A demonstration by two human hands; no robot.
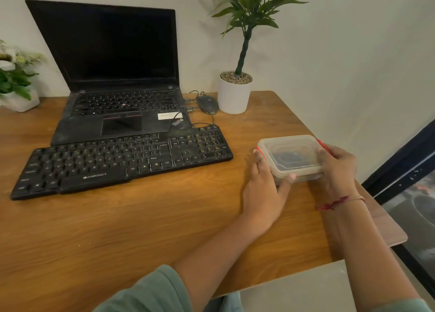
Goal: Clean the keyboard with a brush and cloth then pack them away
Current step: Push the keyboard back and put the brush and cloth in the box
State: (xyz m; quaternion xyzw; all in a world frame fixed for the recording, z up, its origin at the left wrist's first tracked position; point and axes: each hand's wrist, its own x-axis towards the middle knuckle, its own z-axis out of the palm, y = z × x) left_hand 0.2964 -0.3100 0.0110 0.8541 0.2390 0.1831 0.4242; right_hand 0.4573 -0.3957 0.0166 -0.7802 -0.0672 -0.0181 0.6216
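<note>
A clear plastic box [290,151] with a lid and red clips rests on the right part of the wooden desk [141,217]. Something dark lies inside it; I cannot tell what. My left hand [263,189] grips the box's near left corner, thumb against its front wall. My right hand [335,168] clasps the box's right end. The black keyboard [117,158] lies left of the box, a short gap away, tilted slightly on the desk. No brush or cloth shows outside the box.
An open black laptop [113,76] stands behind the keyboard. A black mouse [207,104] and a white potted plant [234,93] sit at the back right, flowers [16,76] at the far left. The desk's right edge [381,205] runs close to my right wrist.
</note>
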